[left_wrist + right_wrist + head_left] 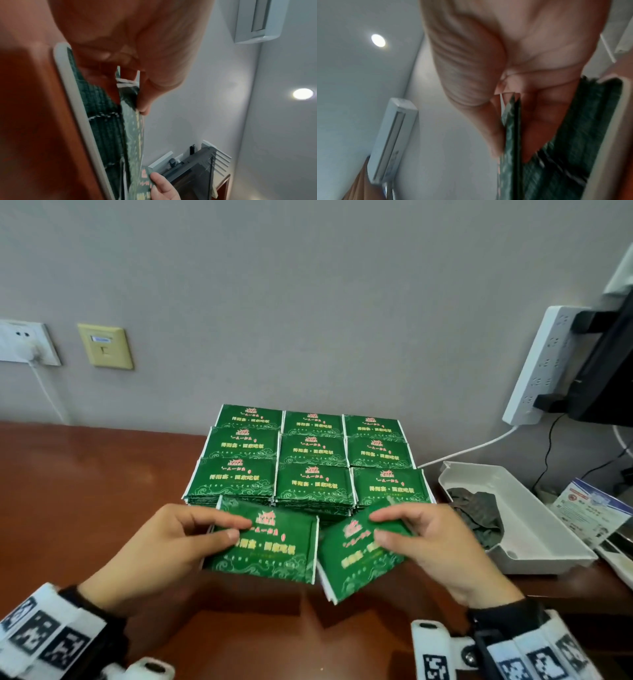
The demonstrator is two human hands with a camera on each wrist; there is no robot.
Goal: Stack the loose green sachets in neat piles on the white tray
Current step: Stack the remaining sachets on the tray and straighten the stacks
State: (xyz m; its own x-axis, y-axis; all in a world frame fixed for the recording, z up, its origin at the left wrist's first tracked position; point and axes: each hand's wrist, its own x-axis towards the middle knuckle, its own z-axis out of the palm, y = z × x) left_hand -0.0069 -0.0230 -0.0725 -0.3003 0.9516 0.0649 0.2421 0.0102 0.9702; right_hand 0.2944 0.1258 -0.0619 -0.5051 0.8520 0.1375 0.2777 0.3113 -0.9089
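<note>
brown desk (85,491), grey wall. item: green piles (308,460) mid-frame on the white tray (72,94). our left hand (161,546) pinches one sachet (270,546), our right hand (435,546) another sachet (356,556), lower centre. we should square edges before laying each down.

Nine sachet piles (313,455), two hands (161,546).

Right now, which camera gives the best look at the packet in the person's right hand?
The head view: it shows the tilted green packet face up, print visible, pinched by the right hand. The right wrist view catches only its thin blurred edge beside the thumb. The left wrist view shows just one corner.
</note>
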